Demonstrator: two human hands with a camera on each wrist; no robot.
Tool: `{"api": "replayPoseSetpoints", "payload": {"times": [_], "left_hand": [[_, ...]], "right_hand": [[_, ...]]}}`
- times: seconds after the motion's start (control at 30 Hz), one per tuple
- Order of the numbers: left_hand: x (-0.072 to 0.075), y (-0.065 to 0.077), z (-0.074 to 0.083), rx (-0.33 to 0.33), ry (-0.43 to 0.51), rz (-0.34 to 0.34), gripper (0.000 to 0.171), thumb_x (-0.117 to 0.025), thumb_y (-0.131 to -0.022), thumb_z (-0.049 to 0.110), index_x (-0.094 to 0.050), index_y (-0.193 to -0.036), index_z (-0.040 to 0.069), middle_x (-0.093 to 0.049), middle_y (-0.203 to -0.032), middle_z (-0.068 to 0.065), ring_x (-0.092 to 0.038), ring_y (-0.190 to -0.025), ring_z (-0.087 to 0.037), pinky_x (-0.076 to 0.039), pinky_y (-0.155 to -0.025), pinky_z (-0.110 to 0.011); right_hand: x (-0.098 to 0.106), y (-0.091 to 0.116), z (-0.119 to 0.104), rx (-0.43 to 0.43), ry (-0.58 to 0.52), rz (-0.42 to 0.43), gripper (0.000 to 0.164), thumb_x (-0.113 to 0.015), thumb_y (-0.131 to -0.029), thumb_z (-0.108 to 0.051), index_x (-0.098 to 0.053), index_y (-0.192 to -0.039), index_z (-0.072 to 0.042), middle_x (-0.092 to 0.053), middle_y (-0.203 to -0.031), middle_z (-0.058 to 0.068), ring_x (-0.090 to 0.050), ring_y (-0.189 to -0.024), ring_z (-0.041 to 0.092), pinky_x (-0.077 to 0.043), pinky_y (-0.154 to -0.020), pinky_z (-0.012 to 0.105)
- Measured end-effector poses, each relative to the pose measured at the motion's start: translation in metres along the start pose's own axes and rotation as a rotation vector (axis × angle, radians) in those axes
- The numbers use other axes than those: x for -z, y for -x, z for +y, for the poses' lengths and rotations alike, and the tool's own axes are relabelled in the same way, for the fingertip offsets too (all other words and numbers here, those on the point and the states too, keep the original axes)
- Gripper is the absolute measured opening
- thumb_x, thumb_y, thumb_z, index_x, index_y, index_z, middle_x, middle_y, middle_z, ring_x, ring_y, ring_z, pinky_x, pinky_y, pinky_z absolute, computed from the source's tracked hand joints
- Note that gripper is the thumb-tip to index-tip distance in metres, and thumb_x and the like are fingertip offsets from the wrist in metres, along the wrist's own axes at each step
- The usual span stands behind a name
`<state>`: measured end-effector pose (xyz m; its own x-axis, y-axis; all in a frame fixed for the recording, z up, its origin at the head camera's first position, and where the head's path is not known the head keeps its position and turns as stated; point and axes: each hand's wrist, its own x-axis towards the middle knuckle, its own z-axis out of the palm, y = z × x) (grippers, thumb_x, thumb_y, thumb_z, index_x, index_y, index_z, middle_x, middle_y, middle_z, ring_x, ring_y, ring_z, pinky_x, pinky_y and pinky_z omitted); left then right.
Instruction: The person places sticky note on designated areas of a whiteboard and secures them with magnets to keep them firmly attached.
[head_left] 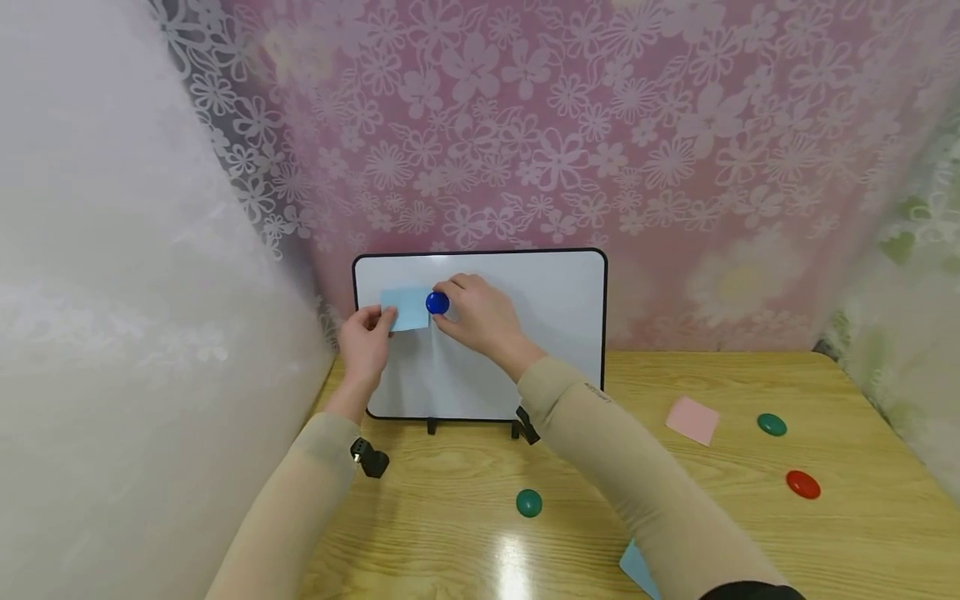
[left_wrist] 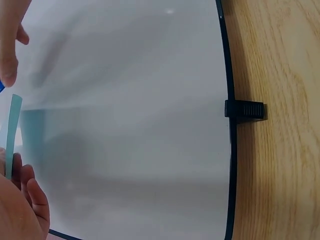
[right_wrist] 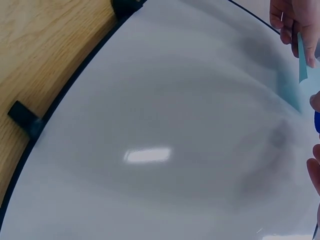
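Observation:
A framed whiteboard (head_left: 480, 367) stands upright on the table. My left hand (head_left: 365, 343) pinches a light blue paper note (head_left: 405, 310) by its lower left edge, in front of the board's upper left part. Between thumb and fingers, my right hand (head_left: 480, 312) holds a round blue magnet (head_left: 437, 302) at the note's right edge. In the left wrist view the note (left_wrist: 13, 122) appears edge-on, apart from its reflection on the board. Only a sliver of the magnet (right_wrist: 317, 121) shows at the right wrist view's edge.
Black feet (head_left: 431, 426) support the board. On the table (head_left: 450, 533) lie a green magnet (head_left: 528, 502) in front, another green magnet (head_left: 771, 424), a red magnet (head_left: 802, 484) and a pink note (head_left: 692, 420) to the right. A blue note (head_left: 637, 571) is partly under the right sleeve.

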<state>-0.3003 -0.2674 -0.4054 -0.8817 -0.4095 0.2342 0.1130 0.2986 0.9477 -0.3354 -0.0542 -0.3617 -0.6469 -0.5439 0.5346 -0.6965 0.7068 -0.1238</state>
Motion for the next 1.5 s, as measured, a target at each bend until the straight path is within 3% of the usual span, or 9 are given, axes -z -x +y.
{"api": "replayPoseSetpoints", "payload": {"times": [0.13,0.4,0.63,0.87,1.13,1.5], "left_hand": [[-0.001,-0.006,0.003,-0.006,0.000,0.030,0.036,-0.075,-0.104,0.032,-0.074,-0.122,0.001,-0.071,-0.104,-0.012,-0.069,-0.089,-0.029,-0.054,-0.077,-0.031],[-0.004,-0.015,0.009,-0.055,-0.014,0.081,0.033,-0.075,-0.104,0.028,-0.073,-0.120,0.000,-0.074,-0.101,-0.015,-0.066,-0.078,-0.019,-0.055,-0.070,-0.023],[-0.003,-0.021,0.012,-0.068,0.003,0.126,0.031,-0.076,-0.103,0.024,-0.072,-0.121,-0.001,-0.075,-0.102,-0.018,-0.069,-0.082,-0.031,-0.052,-0.067,-0.022],[-0.002,-0.025,0.012,-0.048,-0.002,0.148,0.030,-0.077,-0.103,0.024,-0.072,-0.120,0.000,-0.076,-0.102,-0.017,-0.067,-0.076,-0.019,-0.053,-0.065,-0.020],[-0.006,-0.029,0.014,-0.056,-0.024,0.145,0.031,-0.077,-0.103,0.026,-0.073,-0.122,0.001,-0.075,-0.099,-0.015,-0.065,-0.072,-0.012,-0.052,-0.066,-0.021],[-0.007,-0.029,0.015,-0.053,-0.052,0.159,0.030,-0.077,-0.103,0.025,-0.073,-0.120,0.001,-0.073,-0.098,-0.015,-0.062,-0.074,-0.013,-0.051,-0.065,-0.020]], "right_hand": [[-0.001,-0.012,-0.005,-0.009,0.010,-0.011,0.046,-0.080,-0.098,-0.036,-0.072,-0.136,-0.011,-0.071,-0.130,0.006,-0.065,-0.121,0.024,-0.057,-0.099,0.034],[-0.002,-0.034,-0.018,-0.022,0.057,-0.030,0.048,-0.076,-0.101,-0.039,-0.068,-0.142,-0.014,-0.069,-0.135,0.004,-0.062,-0.125,0.023,-0.057,-0.099,0.033],[0.003,-0.052,-0.029,-0.023,0.102,-0.020,0.047,-0.075,-0.102,-0.038,-0.069,-0.141,-0.012,-0.070,-0.131,0.004,-0.063,-0.123,0.022,-0.057,-0.099,0.034],[0.003,-0.067,-0.035,-0.030,0.132,-0.030,0.045,-0.076,-0.102,-0.037,-0.070,-0.139,-0.012,-0.069,-0.131,0.004,-0.064,-0.122,0.022,-0.054,-0.104,0.035],[0.003,-0.076,-0.038,-0.042,0.183,-0.082,0.044,-0.076,-0.102,-0.038,-0.070,-0.138,-0.013,-0.069,-0.133,0.004,-0.062,-0.123,0.023,-0.055,-0.103,0.037],[-0.007,-0.079,-0.036,-0.071,0.206,-0.076,0.043,-0.075,-0.102,-0.037,-0.069,-0.138,-0.014,-0.068,-0.132,0.004,-0.061,-0.122,0.023,-0.057,-0.099,0.037]]}}
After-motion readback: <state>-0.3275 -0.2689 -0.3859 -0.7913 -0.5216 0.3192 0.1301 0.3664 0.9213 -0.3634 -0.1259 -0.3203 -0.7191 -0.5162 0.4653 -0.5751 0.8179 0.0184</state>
